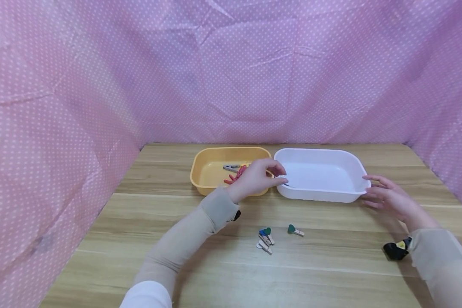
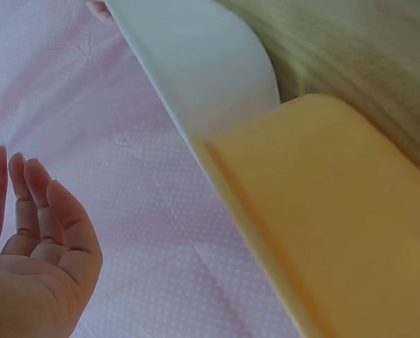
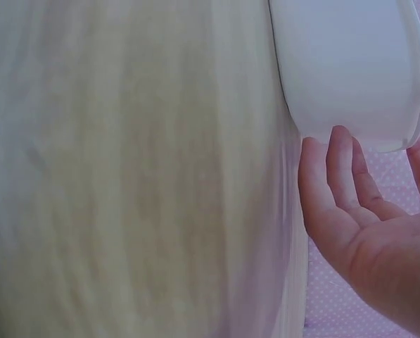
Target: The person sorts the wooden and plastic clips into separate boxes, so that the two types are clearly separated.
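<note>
White tray [image 1: 319, 196]: fingertips at one end, nothing clamped on it

Sits toward the bench [image 1: 235, 273] back edge, right of centre, just beside the orange tray [image 1: 205, 173]. Right hand [image 1: 394, 199]: fingers apart and fairly straight, tips at the tray's right end, not wrapped round it. Left hand [image 1: 256, 177]: thumb and fingers apart at the tray's near-left corner, reaching across the orange tray. Dark sliver [image 1: 288, 185] by the left thumb; can't tell what it is.

Risks, my read:
- Push from the right end alone: white tray probably slides into the orange one, since the left side isn't gripped.
- Lift by the right end alone: likely tilts.
- Low left wrist: could catch the orange rim or drag the red clips [image 1: 240, 170] and grey clip [image 1: 230, 167].
- Left sleeve [image 1: 181, 250] swinging inward: could scatter the peg cluster [image 1: 265, 241]; lone peg [image 1: 295, 231] less exposed.
</note>
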Available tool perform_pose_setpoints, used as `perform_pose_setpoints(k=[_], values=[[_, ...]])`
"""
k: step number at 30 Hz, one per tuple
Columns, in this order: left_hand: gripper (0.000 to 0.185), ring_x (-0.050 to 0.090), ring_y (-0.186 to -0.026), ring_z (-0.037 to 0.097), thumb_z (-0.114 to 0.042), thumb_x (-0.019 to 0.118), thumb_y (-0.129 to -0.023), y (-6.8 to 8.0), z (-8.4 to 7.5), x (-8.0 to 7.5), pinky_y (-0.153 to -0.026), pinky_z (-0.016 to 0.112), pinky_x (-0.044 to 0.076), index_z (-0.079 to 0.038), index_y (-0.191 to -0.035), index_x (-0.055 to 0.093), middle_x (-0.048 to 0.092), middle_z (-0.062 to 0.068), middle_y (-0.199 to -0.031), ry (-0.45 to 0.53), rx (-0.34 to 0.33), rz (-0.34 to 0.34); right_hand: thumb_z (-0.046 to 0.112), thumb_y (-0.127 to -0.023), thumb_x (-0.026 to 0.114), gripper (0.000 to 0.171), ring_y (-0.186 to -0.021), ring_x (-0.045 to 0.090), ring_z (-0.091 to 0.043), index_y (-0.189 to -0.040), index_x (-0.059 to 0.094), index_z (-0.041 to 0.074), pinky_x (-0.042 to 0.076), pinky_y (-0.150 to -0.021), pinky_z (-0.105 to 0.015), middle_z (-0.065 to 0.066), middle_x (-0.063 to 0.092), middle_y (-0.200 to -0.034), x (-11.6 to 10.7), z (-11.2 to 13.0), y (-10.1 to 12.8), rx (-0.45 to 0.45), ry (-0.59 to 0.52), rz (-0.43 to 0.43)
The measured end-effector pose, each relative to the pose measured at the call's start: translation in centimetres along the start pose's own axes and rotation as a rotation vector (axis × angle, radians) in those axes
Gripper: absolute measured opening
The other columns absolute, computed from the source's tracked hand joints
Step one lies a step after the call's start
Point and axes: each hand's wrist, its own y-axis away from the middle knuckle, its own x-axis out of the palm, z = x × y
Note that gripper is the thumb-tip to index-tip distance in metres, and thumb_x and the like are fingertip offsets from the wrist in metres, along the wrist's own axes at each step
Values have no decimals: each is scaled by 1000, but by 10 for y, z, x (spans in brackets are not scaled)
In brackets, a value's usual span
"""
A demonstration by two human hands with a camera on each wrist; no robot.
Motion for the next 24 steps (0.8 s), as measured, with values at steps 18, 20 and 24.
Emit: perform_pose_setpoints(k=[18, 20, 24], values=[[21, 55, -89, 8, -16, 72, -85, 26, 18, 16, -79, 18, 48, -4, -102, 68, 66, 4, -98, 29, 54, 117, -9, -98, 28, 49, -94, 67, -16, -118, 60, 22, 56, -81, -28, 0, 64, -102, 2, 1, 0, 1, -34, 0], [21, 55, -90, 7, -16, 71, -85, 26, 20, 19, -79, 16, 48, -5, -102, 68, 67, 6, -100, 29, 56, 129, -9, -98, 29, 48, -94, 67, -16, -118, 60, 22, 56, -80, -28, 0, 64, -102, 2, 0, 0, 3, -32, 0], [19, 55, -91, 6, -17, 71, -85, 27, 22, 26, -80, 15, 48, -7, -101, 68, 66, 3, -101, 22, 38, 153, -8, -98, 30, 47, -94, 67, -16, -118, 60, 22, 56, -80, -28, 0, 65, -102, 1, -1, -1, 7, -25, -3]])
